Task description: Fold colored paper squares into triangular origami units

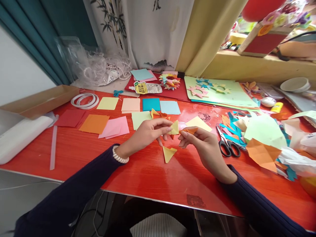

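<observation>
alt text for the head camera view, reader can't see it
Left hand holds a folded yellow paper piece, right hand a folded orange one, over a red table; colored paper squares lie beyond, scissors to the right.

Just left of the black-handled scissors (224, 142), the right hand (203, 143) curls inward, thumb and fingertips pinched; farther left of them, the left hand (153, 130) (dark sleeve (71, 187) reaching the wrist) pinches likewise.

Home-like papercraft corner; bamboo-patterned curtain (158, 36); red table (138, 177); scissors (228, 144); folded yellow paper (175, 127).
</observation>
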A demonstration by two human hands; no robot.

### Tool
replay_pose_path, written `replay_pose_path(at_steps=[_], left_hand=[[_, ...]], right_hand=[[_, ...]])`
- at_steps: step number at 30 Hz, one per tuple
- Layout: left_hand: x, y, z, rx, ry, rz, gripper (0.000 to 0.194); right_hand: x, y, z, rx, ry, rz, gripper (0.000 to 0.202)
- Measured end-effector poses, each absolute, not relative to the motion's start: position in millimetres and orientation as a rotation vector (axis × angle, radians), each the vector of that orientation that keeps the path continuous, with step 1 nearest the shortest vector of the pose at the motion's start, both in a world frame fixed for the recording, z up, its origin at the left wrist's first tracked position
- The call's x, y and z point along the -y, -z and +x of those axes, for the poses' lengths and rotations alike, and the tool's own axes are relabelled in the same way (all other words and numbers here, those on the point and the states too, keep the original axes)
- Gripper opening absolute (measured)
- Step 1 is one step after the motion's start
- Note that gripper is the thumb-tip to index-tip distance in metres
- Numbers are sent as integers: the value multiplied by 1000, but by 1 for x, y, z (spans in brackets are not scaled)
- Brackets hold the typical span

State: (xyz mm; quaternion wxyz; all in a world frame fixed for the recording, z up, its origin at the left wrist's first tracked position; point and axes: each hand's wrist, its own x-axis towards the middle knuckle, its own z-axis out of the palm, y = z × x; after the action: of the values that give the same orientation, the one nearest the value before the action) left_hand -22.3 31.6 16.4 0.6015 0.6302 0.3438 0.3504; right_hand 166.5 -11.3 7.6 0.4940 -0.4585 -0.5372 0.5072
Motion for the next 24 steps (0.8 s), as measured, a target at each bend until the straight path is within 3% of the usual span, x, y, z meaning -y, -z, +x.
replay_pose_path(at_steps=[6,14,19,24], left_hand=[[-32,-14,-22,-854,-867,1489,23],[-30,-13,-20,-749,-773,1501,49],[-29,-17,-21,-777,-728,1592,28],[-29,-17,-20,-753,-750,1482,27]], right_hand=[[10,-7,168,1330,-1176,-1119,11],[11,-5,165,1350,-1230,-1128,11],[10,-6,165,1358,-1197,-1132,12],[10,-4,166,1336,-1191,-1135,14]])
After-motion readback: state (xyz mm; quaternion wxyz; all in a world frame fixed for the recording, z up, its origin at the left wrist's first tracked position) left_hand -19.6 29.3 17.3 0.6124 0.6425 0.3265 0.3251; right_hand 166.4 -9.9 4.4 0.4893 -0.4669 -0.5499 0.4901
